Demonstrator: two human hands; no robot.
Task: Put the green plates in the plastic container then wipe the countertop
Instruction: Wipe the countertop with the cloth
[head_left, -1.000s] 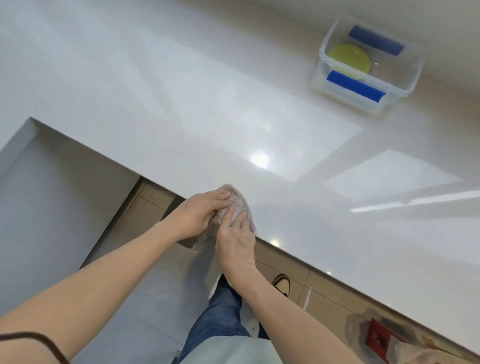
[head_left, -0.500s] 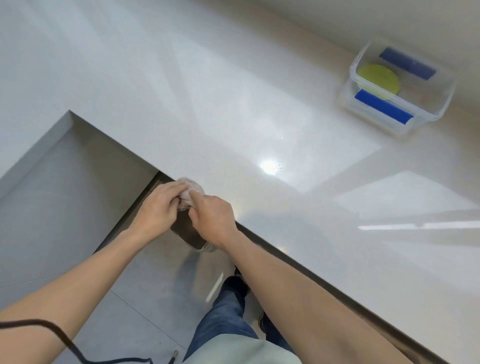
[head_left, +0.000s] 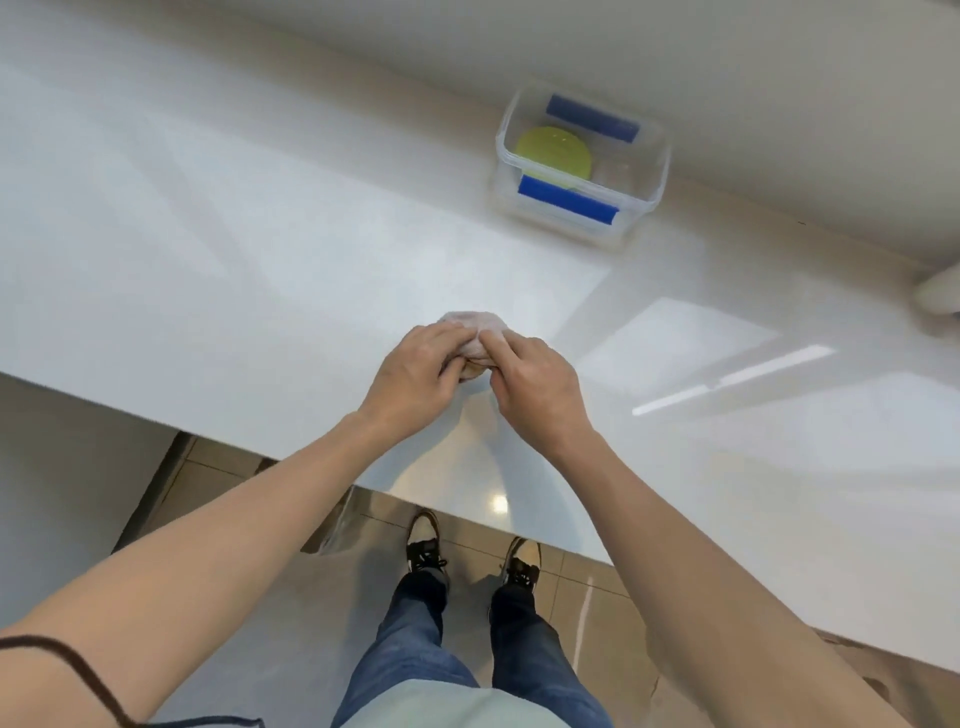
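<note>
Left hand (head_left: 413, 371): closed on the cloth (head_left: 475, 332), over the countertop (head_left: 234, 260).
Right hand (head_left: 532, 382): pinching the same cloth.
Green plates (head_left: 553, 151): inside the plastic container (head_left: 644, 202), far side, well apart from hands.

A pale wall (head_left: 675, 47) runs along the back. Below lies a floor (head_left: 218, 478) of brown and grey tiles (glossy, catching a small bright light reflection (head_left: 500, 503)).
</note>
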